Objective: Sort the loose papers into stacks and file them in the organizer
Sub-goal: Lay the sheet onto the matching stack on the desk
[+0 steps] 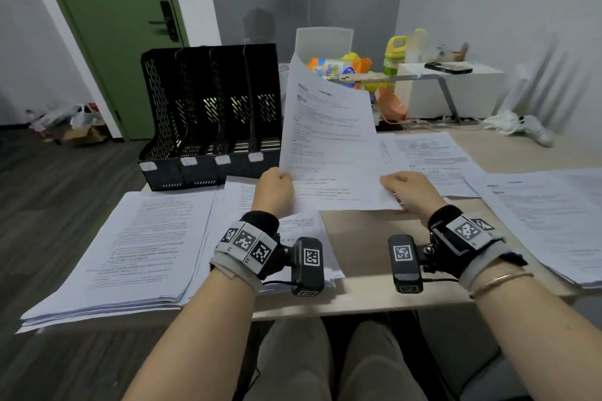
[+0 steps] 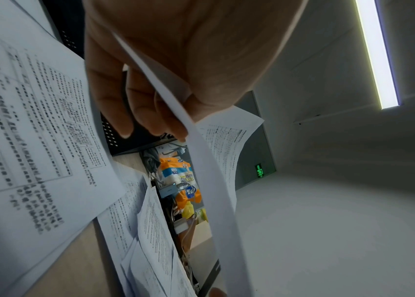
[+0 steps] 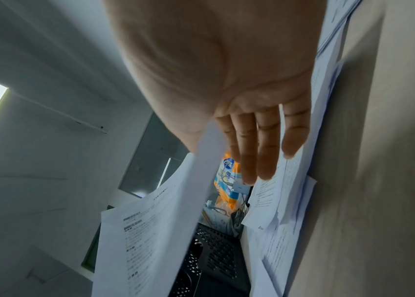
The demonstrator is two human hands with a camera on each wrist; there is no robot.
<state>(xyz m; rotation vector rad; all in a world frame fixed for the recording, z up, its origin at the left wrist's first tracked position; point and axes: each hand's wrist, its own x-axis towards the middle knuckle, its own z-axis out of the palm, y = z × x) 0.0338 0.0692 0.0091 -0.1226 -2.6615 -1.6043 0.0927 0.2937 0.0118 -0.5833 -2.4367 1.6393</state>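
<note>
Pinching a sheet [image 1: 329,140] by its near corners, the left hand [image 1: 273,189] and right hand [image 1: 411,189] lift it, tilted, above the table [image 1: 365,290] beside the organizer [image 1: 211,114] at the far-left edge.

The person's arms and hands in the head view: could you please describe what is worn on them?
Both forearms are bare. Each wrist has a black-and-grey band with square black-and-white markers and a small black camera with a thin cable. The right wrist adds a thin bangle.
</note>
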